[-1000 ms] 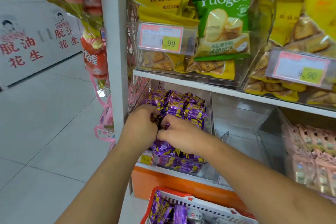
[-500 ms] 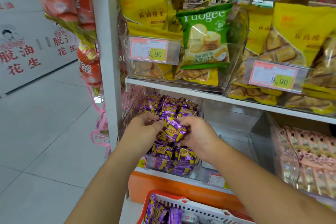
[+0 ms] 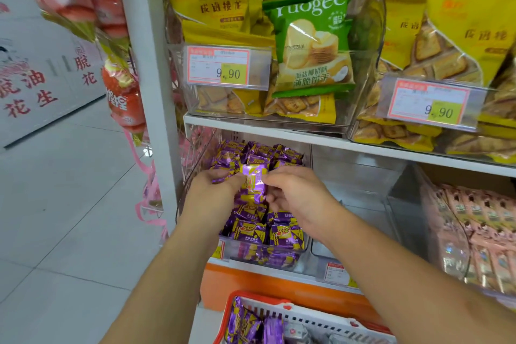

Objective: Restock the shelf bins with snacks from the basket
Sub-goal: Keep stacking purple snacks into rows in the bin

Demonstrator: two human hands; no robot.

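Two hands meet over one purple snack packet [image 3: 253,179], held above the pile in the lower shelf bin. Left hand [image 3: 213,194] pinches the packet's left edge with curled fingers; right hand [image 3: 294,193] pinches its right edge, fingers likewise curled. Packet is shiny, purple with a yellow panel, and catches glare on its upper face.

Beneath it, the clear bin [image 3: 231,253] at the left end of the lower shelf holds many identical purple packets [image 3: 268,233], stacked from the near wall up toward the far wall. Just right of this bin stands a second clear bin [image 3: 360,176]; its contents cannot be made out. Farther right, a third bin holds pink packets [image 3: 480,218].

On the shelf above, a clear bin carries yellow biscuit bags [image 3: 212,5] and one green bag [image 3: 312,36], with a price label [image 3: 220,67] reading 9.90 on its front. A neighbouring bin to the right holds more yellow bags behind a second 9.90 label [image 3: 427,102].

Near the bottom edge, a red-rimmed basket [image 3: 279,303] sits below the shelf's orange base panel [image 3: 268,285]; purple packets lie in its left part. A white upright post [image 3: 150,64] bounds the shelving on the left, with red hanging packs [image 3: 122,98] beside it and a tiled floor [image 3: 69,204] beyond.
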